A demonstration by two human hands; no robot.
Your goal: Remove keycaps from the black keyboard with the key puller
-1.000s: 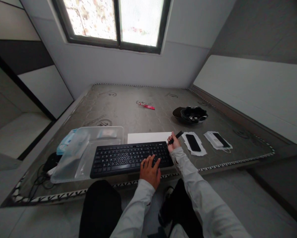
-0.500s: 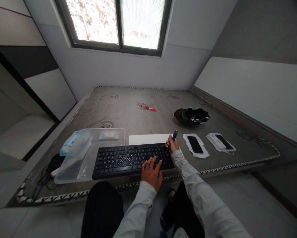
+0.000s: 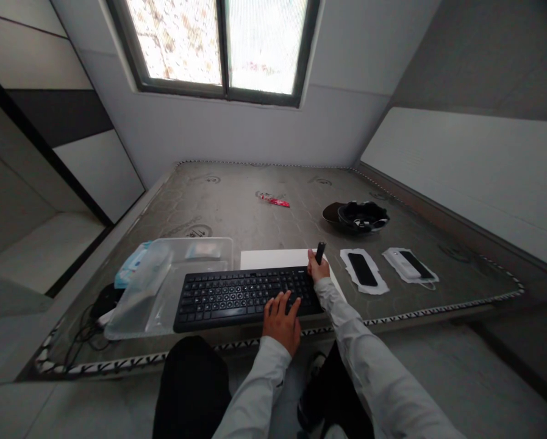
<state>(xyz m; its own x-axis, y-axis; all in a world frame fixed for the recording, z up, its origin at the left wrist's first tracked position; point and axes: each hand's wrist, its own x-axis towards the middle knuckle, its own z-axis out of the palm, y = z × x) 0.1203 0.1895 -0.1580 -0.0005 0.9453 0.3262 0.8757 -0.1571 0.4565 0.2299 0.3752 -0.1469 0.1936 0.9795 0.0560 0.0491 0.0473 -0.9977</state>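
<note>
A black computer keyboard point(image 3: 236, 296) lies across the front of the mattress, its left part over the clear plastic tray point(image 3: 231, 253). My left hand point(image 3: 282, 322) rests with spread fingers on the keyboard's lower right part, near the number keys. Over the keyboard's upper right corner, my right hand point(image 3: 319, 270) is closed around a slim black stick-like tool point(image 3: 321, 251). Its top end stands up out of the fist; the lower end is hidden by the hand, so its exact kind does not show. A white sheet point(image 3: 271, 259) lies partly beneath the keyboard.
Right of my hands lie two phones, one point(image 3: 363, 270) and another point(image 3: 414, 263), on white cloths. Behind them is a dark cap point(image 3: 358, 217). A red wrapper point(image 3: 277, 201) lies farther back. A blue packet point(image 3: 133, 264) and black cables point(image 3: 83, 332) sit at the left.
The black tool in my right hand has tipped from slanting right to more upright. My left hand stays spread on the keyboard. The whole view has shifted slightly.
</note>
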